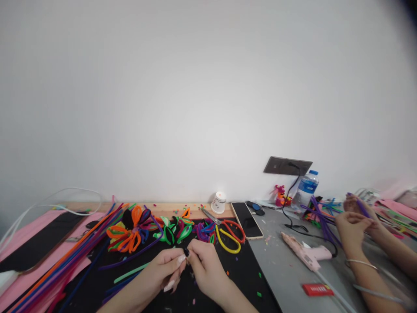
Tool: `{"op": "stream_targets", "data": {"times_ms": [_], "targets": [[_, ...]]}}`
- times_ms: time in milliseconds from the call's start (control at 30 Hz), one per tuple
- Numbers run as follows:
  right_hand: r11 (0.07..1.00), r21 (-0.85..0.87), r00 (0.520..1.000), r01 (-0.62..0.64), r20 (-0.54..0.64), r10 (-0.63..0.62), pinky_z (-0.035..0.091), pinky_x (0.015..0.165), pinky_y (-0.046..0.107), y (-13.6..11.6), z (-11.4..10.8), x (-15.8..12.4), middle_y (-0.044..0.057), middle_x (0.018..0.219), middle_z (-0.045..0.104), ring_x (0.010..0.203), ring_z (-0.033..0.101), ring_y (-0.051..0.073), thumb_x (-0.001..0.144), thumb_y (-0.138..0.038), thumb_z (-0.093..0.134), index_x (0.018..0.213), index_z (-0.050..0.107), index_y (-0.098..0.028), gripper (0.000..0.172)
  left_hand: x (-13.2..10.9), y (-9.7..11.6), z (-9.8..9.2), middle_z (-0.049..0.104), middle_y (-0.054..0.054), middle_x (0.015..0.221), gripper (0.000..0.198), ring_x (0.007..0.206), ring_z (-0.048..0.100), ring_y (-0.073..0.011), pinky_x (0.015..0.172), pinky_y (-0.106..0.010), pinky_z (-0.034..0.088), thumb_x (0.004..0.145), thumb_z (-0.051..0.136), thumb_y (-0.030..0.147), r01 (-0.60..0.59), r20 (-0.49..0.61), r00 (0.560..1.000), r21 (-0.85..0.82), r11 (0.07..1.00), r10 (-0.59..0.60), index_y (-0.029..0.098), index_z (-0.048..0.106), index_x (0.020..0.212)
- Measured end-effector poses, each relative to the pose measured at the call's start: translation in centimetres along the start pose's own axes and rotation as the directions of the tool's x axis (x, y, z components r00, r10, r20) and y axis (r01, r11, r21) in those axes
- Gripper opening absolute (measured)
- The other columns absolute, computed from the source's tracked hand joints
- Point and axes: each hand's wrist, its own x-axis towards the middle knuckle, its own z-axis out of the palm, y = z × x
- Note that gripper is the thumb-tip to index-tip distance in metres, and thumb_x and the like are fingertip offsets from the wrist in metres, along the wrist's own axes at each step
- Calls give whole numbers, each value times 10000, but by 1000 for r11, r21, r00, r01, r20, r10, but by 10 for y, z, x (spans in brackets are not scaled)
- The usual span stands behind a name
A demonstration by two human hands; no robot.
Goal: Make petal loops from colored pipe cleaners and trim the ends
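"Well, the grip first?"

"Left hand (169,266) and right hand (206,264) brought together, finger and thumb tips pinched closed on a small black piece (186,251). Too little shows to tell its material. Held above the flat black mat (241,278), short of the far edge."

"Beyond it?"

"Along the mat's far edge, left to right: an orange-petalled flower of fuzzy stems (133,234), green leaf-like loops (168,234), then metal scissors with one red and one yellow handle (217,221) near the far right corner. A pale-edged phone with a dark screen (248,221) lies by that corner."

"Any writing?"

"Small white cup (218,205), near the wall: dark handwritten marks, too small to read. Clear plastic bottle with a blue cap (306,188): pale lettering on a blue label, blurred. Red rectangular packet (316,290), right of the mat's right edge: white and yellow print, illegible."

"Further right?"

"Pale pink glue gun (309,257) on the grey table (276,266), between the mat's right edge and a co-worker's hands (352,228); a purple fuzzy stem (362,209) is in them."
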Motion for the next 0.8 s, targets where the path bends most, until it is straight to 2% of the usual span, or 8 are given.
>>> {"op": "stream_targets", "data": {"times_ms": [133,200,267,367,433,567,700,800], "targets": [[997,-23,997,78,30,-77,287,559,215,-1,-3,0,-26,611,411,580,403,106,866,-174,374,639,408,-184,229,-6,2,4,320,107,390,322,378,229,-57,441,-187,313,803,543,446,38,29,999,-124,992,-35,172,482,645],[995,-6,995,97,32,-97,297,571,214,-1,-4,0,-24,618,421,589,414,107,868,-180,379,640,420,-183,231,-6,3,5,318,109,392,319,370,224,-55,435,-185,307,813,525,448,45,42,998,-135,990,-40,177,471,654],[997,18,997,74,18,-74,294,560,211,1,-4,0,-26,607,416,577,410,104,876,-201,380,620,413,-181,258,-4,3,6,339,105,396,336,357,239,-53,420,-181,288,833,477,467,24,34,999,-51,998,-23,182,453,656],[998,58,1000,-23,-5,23,281,530,214,4,-3,2,-31,577,403,542,390,101,899,-247,352,594,393,-181,314,-2,4,7,402,82,436,350,368,305,-66,397,-178,264,860,401,478,-32,-19,999,248,968,38,179,461,687],[994,80,997,-74,-6,75,275,519,214,7,-1,4,-35,565,397,528,379,99,904,-257,334,595,387,-181,322,-3,7,8,441,67,493,329,412,368,-79,421,-184,293,880,370,441,-55,-57,994,464,884,92,181,464,702],[994,57,995,-97,-31,99,245,493,206,9,2,6,-54,539,342,509,331,87,859,-208,384,578,329,-185,287,-9,14,12,489,47,598,256,548,463,-105,544,-200,347,894,370,312,-91,-67,971,782,617,228,191,470,691],[996,28,995,-83,-47,84,224,479,199,9,4,6,-63,526,309,504,302,79,831,-169,390,570,303,-184,275,-13,14,11,524,32,649,237,594,505,-121,582,-209,366,905,327,243,-91,-52,949,899,429,312,204,480,728],[997,1,997,-74,-27,74,219,479,195,9,3,6,-64,528,311,507,298,76,823,-151,388,570,301,-182,269,-14,12,7,582,-2,724,238,665,552,-141,620,-217,394,906,321,223,-127,8,931,944,305,365,208,524,783]]}}
